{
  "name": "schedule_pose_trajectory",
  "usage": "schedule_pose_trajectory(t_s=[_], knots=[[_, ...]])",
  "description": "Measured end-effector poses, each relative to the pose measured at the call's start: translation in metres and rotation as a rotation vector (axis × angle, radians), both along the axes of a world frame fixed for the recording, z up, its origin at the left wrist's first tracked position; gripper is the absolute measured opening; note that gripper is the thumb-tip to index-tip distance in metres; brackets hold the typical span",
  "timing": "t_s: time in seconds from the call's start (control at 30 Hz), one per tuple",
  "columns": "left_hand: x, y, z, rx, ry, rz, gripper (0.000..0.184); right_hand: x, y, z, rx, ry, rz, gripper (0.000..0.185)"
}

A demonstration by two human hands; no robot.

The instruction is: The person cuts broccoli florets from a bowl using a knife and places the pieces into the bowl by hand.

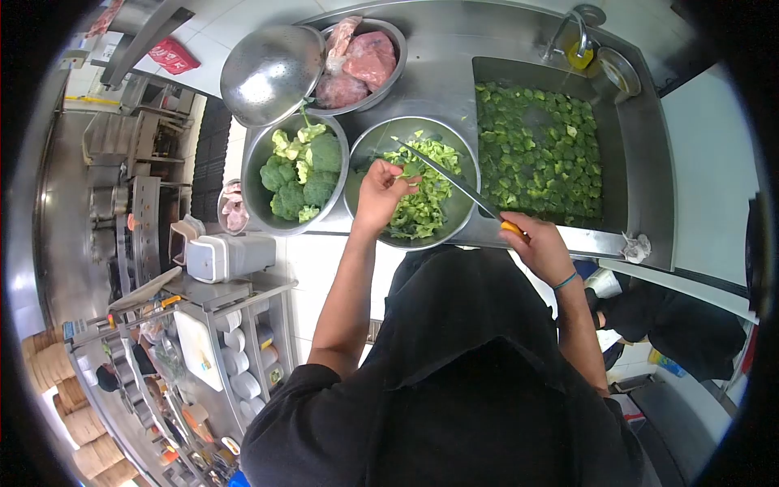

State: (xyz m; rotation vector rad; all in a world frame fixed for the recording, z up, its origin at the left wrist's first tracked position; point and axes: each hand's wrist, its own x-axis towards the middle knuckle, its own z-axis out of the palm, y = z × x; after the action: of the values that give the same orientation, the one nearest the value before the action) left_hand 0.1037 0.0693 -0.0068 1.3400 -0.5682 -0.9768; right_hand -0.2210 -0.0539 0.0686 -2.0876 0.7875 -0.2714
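Observation:
My right hand [539, 250] is closed round the yellow handle of a long knife [454, 180]. The blade slants up and left across a metal bowl [354, 213] that holds cut green broccoli pieces [423, 213]. Over the bowl's left side, my left hand [385, 195] pinches a small piece of broccoli [411, 170], close to the blade. Part of that piece is hidden by the fingers. Left of this bowl stands another metal bowl [252, 187] with large broccoli heads [295, 200] in it.
On the right, a sink [614, 174] holds many broccoli florets in water beneath a faucet [560, 40]. Behind the bowls are raw meat [371, 60] in a basin and an upturned metal bowl [270, 77]. A shelved metal cart [235, 294] stands at left; a dark-clothed person [682, 325] is at right.

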Motion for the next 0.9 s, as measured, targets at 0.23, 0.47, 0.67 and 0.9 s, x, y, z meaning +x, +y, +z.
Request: schedule_pose_trajectory(t_s=[0.23, 0.47, 0.67, 0.9], knots=[[-0.004, -0.001, -0.001, 0.066, 0.156, 0.05, 0.017, 0.003, 0.003, -0.002, -0.004, -0.03, 0.039, 0.037], [-0.022, -0.011, 0.008, 0.106, 0.078, 0.102, 0.033, 0.001, 0.008, -0.012, -0.059, -0.048, 0.058, 0.037], [-0.013, -0.011, -0.001, 0.227, -0.045, 0.091, 0.047, 0.0, 0.009, -0.007, -0.025, -0.019, 0.018, 0.038], [-0.015, -0.013, -0.007, 0.059, 0.203, 0.258, 0.033, -0.011, 0.006, -0.011, -0.053, -0.054, -0.022, 0.039]])
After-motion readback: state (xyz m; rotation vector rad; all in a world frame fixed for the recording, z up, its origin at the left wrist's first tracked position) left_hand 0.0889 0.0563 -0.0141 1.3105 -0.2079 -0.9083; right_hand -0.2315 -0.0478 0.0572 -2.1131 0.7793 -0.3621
